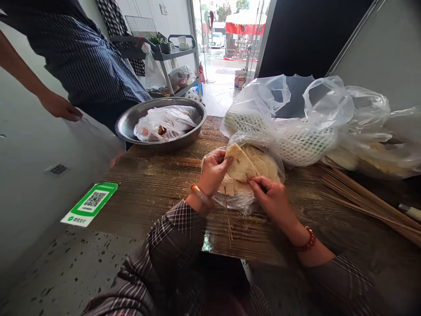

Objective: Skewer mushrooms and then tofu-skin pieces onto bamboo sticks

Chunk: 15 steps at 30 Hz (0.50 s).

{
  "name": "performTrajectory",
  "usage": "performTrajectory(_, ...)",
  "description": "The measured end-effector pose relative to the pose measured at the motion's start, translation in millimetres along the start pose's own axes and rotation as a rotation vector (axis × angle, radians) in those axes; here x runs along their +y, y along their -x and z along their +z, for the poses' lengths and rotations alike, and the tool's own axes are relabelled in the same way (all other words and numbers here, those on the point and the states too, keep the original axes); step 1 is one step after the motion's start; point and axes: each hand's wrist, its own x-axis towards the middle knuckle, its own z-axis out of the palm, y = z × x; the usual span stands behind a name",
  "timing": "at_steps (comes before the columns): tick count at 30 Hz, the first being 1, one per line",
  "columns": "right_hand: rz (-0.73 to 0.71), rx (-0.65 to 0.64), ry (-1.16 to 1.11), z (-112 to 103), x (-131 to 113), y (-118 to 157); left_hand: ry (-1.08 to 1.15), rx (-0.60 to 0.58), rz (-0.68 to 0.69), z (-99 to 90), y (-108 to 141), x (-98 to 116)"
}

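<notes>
Your left hand (215, 169) pinched a pale sheet (241, 166) by its near edge, thumb on top; your right hand (272, 193) was closed on what looked like a thin stick (247, 177) at its lower edge. You seemed mid-threading; the next push called for a steady sheet. It looked soft, matte and folded, above more sheets (265, 163) just beyond your grip.

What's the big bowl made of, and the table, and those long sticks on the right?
The bowl looks like polished metal, maybe steel: it's silvery and shiny. The table looks like glossy brown wood with grain lines, though that could be printed. The sticks seem dull bamboo or wood: thin, straight, tan.
</notes>
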Motion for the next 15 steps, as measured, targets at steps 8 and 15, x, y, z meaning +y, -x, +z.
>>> performTrajectory(8, -0.005, 0.005, -0.006, -0.5, -1.4, -1.7, 0.063, -0.048, -0.086, -0.2, 0.5, -2.0)
performTrajectory(15, -0.036, -0.017, -0.031, -0.6, -3.5, -1.4, 0.206, -0.031, -0.17, -3.1, -2.4, -0.9)
